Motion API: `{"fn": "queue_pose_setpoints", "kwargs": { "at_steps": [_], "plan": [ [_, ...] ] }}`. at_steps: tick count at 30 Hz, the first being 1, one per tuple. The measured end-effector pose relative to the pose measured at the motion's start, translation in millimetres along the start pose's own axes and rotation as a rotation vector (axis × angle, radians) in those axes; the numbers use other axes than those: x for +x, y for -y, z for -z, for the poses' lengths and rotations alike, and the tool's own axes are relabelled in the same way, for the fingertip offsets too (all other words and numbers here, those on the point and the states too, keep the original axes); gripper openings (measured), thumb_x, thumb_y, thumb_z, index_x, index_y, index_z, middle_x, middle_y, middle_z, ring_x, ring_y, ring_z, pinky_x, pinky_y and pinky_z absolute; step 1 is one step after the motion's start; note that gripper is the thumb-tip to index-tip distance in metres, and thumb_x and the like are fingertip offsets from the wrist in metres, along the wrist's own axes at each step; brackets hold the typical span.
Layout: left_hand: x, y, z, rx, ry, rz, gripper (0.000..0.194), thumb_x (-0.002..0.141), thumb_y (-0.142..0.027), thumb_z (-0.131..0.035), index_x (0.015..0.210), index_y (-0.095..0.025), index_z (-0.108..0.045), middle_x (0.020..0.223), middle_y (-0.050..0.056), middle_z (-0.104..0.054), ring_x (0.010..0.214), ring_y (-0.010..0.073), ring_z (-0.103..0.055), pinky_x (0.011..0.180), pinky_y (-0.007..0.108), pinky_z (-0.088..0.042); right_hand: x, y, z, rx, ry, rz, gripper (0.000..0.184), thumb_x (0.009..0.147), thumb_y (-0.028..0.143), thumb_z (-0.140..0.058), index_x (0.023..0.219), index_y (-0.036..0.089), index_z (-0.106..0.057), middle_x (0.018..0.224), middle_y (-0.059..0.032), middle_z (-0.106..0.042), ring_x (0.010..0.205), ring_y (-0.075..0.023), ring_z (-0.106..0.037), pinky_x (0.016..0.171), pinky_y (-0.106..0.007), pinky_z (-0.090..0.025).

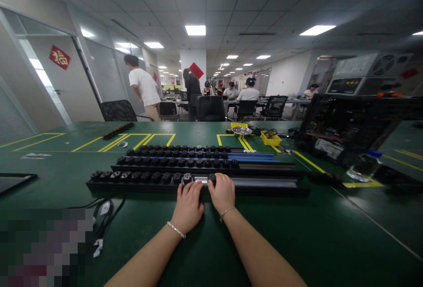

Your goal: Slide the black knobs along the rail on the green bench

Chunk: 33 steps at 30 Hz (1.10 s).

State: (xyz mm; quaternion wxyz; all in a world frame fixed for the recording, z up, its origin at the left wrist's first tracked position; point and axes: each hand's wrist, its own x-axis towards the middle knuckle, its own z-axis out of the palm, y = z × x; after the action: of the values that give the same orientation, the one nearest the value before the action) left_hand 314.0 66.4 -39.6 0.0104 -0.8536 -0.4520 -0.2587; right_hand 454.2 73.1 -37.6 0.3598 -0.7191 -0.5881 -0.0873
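Note:
A long black power track (264,184) with a silvery channel lies crosswise in front of me. Black socket modules (145,177) sit in a row along its left part. Between thumb and fingers, my right hand (224,193) grips a single black socket module (212,178) at the channel, apart from that row. My left hand (189,207) is open, its fingers stretched over the track's near edge and its fingertips beside the last module of the row (187,178). A short stretch of bare channel shows between the two hands.
Behind are more tracks with modules, one with a blue strip (261,157). An open computer case (333,133), a clear bottle (361,167), yellow trays (271,139) and a metal bowl (242,131) stand right. A cable (105,216) lies left. People are in the background.

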Motion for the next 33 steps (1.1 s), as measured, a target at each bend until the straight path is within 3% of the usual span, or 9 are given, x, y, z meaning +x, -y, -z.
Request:
{"fn": "queue_pose_setpoints", "kwargs": {
  "at_steps": [33],
  "plan": [
    [-1,4,-2.3,0.004,-0.012,-0.016,0.057,0.069,-0.013,-0.048,0.124,-0.022,-0.045,0.129,0.005,-0.052,0.122,0.0220,-0.040,0.110,0.050,-0.014,1,-10,1,-0.026,-0.070,0.013,0.024,0.080,0.028,-0.047,0.095,0.015,-0.060,0.099,-0.0096,-0.063,0.097,-0.0213,-0.051,0.089,-0.032,-0.032]
  ]
}}
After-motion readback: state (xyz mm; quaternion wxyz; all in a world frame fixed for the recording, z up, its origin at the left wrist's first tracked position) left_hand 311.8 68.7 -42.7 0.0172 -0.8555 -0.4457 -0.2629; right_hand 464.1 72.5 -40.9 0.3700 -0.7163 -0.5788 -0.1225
